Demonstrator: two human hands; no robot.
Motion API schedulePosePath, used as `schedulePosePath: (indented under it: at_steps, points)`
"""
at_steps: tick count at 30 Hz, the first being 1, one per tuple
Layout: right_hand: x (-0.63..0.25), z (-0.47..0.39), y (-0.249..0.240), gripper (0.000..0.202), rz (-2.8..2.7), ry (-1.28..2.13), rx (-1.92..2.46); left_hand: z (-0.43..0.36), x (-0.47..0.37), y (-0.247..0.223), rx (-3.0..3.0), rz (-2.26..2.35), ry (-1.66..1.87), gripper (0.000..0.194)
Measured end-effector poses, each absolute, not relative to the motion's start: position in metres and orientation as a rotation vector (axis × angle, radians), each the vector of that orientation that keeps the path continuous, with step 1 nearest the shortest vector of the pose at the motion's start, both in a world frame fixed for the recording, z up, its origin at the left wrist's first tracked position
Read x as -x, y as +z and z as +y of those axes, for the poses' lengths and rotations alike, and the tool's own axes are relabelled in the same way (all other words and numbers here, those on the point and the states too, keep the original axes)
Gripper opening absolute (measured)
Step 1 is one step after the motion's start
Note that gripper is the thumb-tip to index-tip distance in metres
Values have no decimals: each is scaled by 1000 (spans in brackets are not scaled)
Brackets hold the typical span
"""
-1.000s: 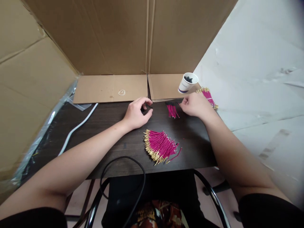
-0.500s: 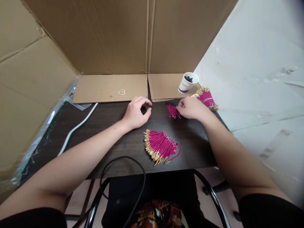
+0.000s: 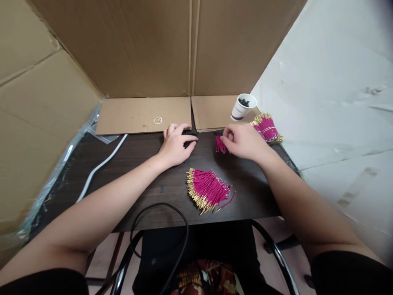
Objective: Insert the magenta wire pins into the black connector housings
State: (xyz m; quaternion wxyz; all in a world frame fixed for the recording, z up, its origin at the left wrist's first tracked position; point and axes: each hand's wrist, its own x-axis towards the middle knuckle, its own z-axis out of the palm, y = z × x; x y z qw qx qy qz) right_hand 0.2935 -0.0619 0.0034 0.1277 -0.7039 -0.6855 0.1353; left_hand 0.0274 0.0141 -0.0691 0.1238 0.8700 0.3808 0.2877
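Note:
My left hand (image 3: 178, 144) rests on the dark table, its fingers spread over a small heap of black pieces (image 3: 190, 133) that it partly hides. Its thumb and index tips lie close together at the heap's right side. My right hand (image 3: 245, 140) is closed with curled fingers beside a small bundle of magenta wires with black ends (image 3: 220, 143), covering part of it. Whatever those fingers hold, if anything, is hidden. Nearer me lies a fanned pile of magenta wires with gold tips (image 3: 208, 188), with one bent wire (image 3: 227, 203) apart at its right.
A paper cup (image 3: 242, 108) of black pieces stands on flat cardboard (image 3: 211, 110). Beside it lies a banded bundle of gold-tipped wires (image 3: 267, 128). A rubber band (image 3: 157, 120), a white cable (image 3: 101, 166) and a black cable (image 3: 159, 204) are around. Cardboard walls stand behind and left.
My left fingers have spread and lowered over the black pieces. My right hand has shifted slightly left, over the black-ended wires, its fingers more curled.

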Motion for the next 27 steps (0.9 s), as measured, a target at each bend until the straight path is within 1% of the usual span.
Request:
schedulePosePath:
  at_steps: [2,4,8,14,23,27]
  points:
    - [-282,-68,1,20,-2127,475,1777,14,-27,-68,-2539,1098,845,11]
    - [-270,-74,-2,20,-2278,629,1554,14,-27,-66,-2536,1087,846,9]
    - [-252,-85,-9,21,-2464,842,1348,15,-27,-66,-2508,1079,847,7]
    - [-250,-89,-12,21,-2534,928,1286,17,-28,-70,-2500,1023,906,9]
    - [-246,-91,-11,26,-2595,815,1288,16,-27,-68,-2423,976,1048,13]
    - [-246,-91,-9,25,-2616,813,1321,16,-26,-69,-2407,931,1056,10]
